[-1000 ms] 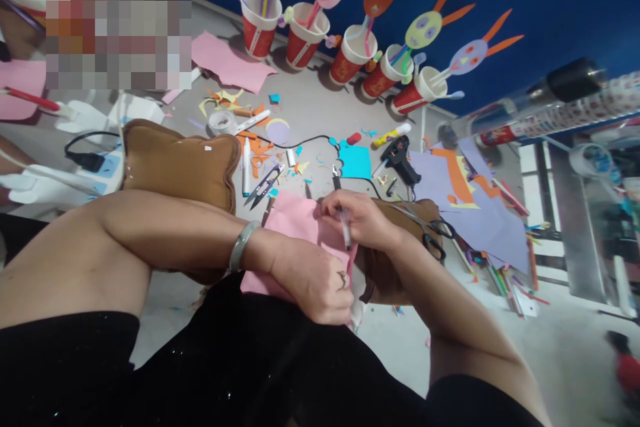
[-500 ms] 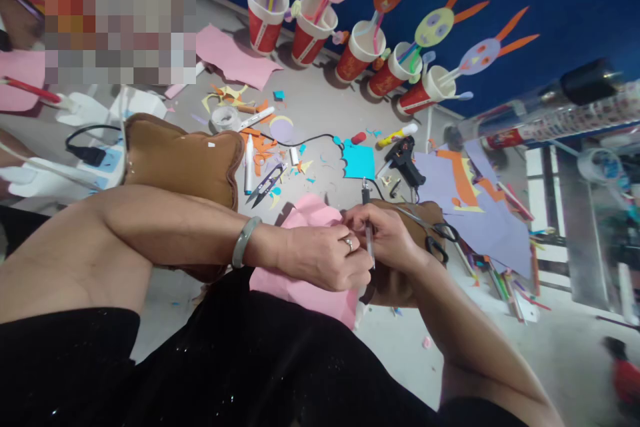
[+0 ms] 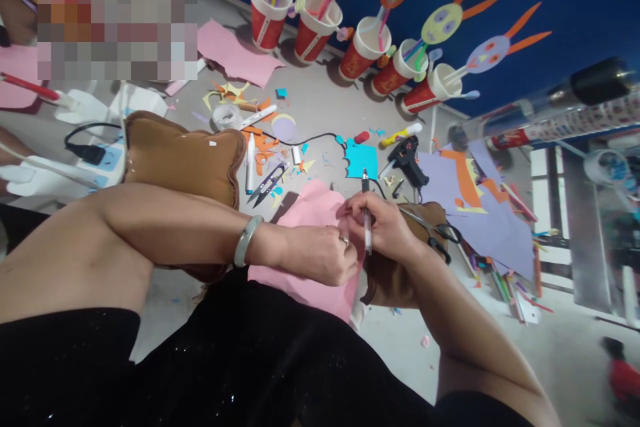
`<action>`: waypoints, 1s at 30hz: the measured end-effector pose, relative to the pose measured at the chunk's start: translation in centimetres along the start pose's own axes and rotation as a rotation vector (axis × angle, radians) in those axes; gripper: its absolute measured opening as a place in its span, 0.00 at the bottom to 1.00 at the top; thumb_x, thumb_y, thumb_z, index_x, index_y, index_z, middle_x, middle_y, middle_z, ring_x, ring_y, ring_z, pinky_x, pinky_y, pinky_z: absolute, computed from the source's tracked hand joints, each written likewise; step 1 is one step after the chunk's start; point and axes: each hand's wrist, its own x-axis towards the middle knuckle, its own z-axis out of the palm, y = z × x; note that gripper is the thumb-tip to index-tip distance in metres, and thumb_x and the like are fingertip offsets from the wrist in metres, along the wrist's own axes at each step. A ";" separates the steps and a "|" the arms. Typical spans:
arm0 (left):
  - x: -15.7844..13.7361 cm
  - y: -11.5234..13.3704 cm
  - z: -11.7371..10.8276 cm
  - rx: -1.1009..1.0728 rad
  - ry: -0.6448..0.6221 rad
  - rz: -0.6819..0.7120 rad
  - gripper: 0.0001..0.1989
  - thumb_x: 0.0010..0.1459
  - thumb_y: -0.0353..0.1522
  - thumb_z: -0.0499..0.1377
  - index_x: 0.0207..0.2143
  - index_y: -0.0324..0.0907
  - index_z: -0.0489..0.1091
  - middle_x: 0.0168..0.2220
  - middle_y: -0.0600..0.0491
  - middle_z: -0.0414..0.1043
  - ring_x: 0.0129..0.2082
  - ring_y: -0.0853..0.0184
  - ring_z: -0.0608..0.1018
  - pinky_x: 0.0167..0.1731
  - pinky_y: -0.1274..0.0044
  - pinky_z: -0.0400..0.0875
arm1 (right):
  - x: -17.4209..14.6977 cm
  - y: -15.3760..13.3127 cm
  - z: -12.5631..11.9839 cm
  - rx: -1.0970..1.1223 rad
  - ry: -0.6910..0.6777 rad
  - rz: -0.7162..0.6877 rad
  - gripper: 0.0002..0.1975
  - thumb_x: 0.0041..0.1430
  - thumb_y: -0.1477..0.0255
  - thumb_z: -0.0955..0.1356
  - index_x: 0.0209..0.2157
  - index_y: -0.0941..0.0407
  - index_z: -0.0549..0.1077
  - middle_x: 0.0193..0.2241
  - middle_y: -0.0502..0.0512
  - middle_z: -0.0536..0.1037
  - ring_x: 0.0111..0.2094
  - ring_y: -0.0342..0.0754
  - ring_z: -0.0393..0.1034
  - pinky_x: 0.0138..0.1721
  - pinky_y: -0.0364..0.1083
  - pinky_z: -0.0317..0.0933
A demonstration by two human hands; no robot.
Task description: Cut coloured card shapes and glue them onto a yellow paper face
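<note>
Pink paper [image 3: 300, 217], curved and creased, lies in front of my black top. My left hand [image 3: 317, 257], with a ring and a pale bangle at the wrist, is closed over the paper's right part, its fingertips curled out of sight. Across from it, my right hand [image 3: 383, 223] holds a pen [image 3: 367, 217] with a clear barrel and dark end, which points away from me. The thumb and forefinger of that hand also meet the paper's edge. Under the right wrist sits a brown cushion [image 3: 395, 280], with black-handled scissors [image 3: 440, 240] on it.
Several red cups [image 3: 270, 23] with paper animal faces line the back. A black glue gun [image 3: 410, 160], blue paper [image 3: 361, 159], thread snips [image 3: 270, 183] and scraps lie ahead. Left is another brown cushion [image 3: 183, 157]; right are purple sheets [image 3: 493, 227]. A clear tube [image 3: 545, 103] crosses the upper right.
My left hand has drawn slightly left, away from the pen, baring more of the pink paper between the hands. The pen has shifted a little up and away from me.
</note>
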 end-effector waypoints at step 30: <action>-0.1 -0.9 0.3 -0.011 -0.219 -0.070 0.14 0.54 0.14 0.52 0.34 0.32 0.75 0.29 0.39 0.77 0.25 0.64 0.74 0.21 0.74 0.51 | 11.2 6.3 -3.4 -0.852 0.139 0.117 0.03 0.58 0.74 0.64 0.31 0.53 0.68 0.25 0.57 0.72 0.32 0.55 0.67 0.36 0.52 0.57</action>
